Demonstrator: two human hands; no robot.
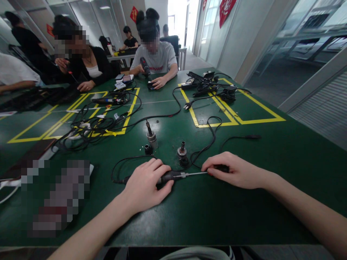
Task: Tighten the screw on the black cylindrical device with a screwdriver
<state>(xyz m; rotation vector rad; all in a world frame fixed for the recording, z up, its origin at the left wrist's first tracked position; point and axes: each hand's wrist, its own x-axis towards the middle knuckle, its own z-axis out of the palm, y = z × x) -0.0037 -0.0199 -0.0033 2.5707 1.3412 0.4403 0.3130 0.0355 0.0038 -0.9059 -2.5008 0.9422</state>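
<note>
My left hand (148,182) is closed around a black corded tool handle (169,176) lying on the green table, its metal front end pointing right. My right hand (234,169) pinches what looks like a screwdriver (196,173). Its thin metal shaft reaches left to the front end of the tool handle, and a dark grip with a bit of red shows between my fingers. Whether the shaft's tip touches or sits inside the front end, I cannot tell. Behind my hands stand a metal fitting with a tube (182,150), a black ring (184,162) and a taller metal-and-black part (151,135).
A small black cap (148,149) sits beside the taller part. Tangled black cables (92,124) lie at left, near a blurred-out flat object (63,195). More black devices and cords (202,83) lie inside yellow tape at the back right. Co-workers (155,59) sit across the table.
</note>
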